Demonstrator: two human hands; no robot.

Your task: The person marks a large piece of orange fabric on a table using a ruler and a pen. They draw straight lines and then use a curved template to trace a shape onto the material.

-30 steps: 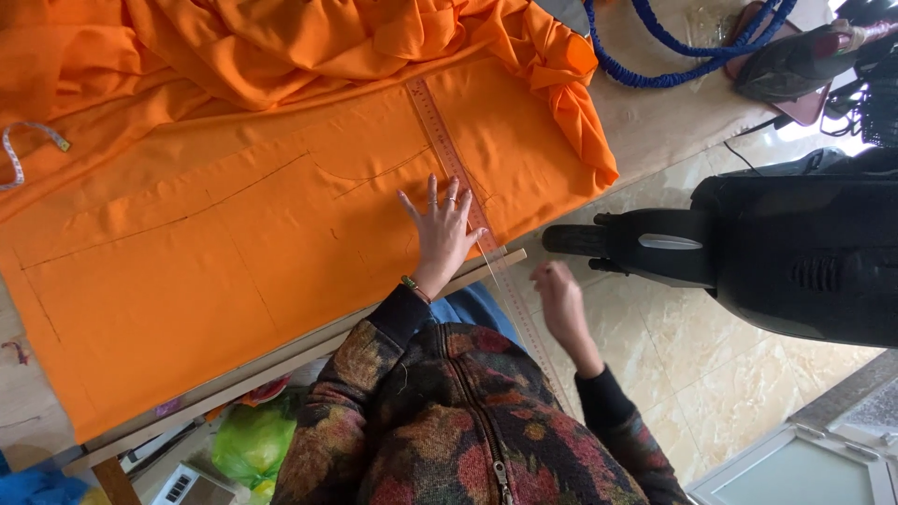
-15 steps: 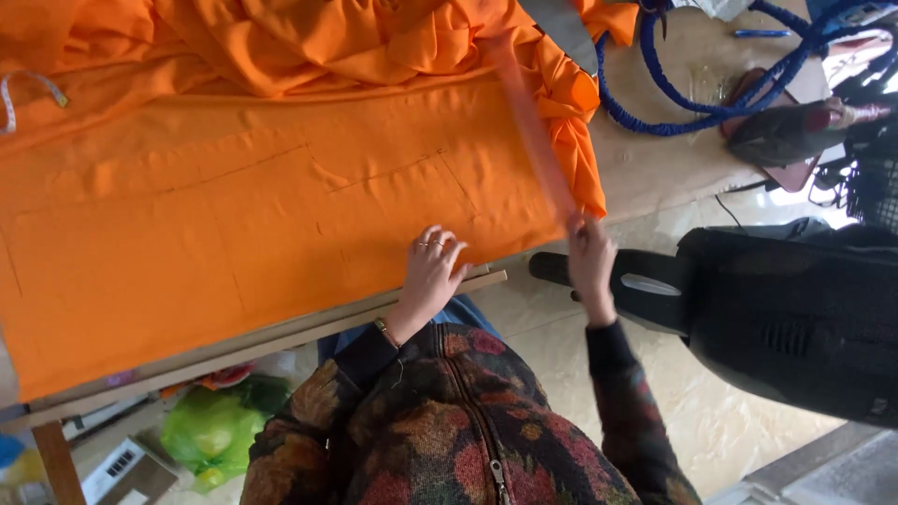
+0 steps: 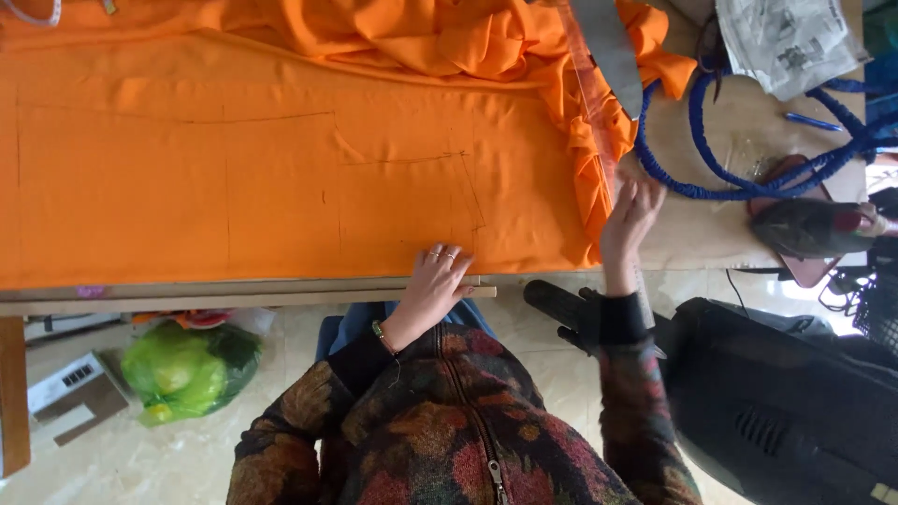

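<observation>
You have one view only, from the camera on your head, looking steeply down over your own patterned dark jacket (image 3: 449, 430) at the near edge of the wooden worktable (image 3: 234, 297). It sits close, taking in the spread orange cloth (image 3: 234, 187) and the pale floor (image 3: 140, 458) beneath.

Dark zip-front jacket (image 3: 468, 430) patterned with red, orange and green leaves; black cuffs; rings on left hand (image 3: 435, 281); bracelet at left wrist.
</observation>
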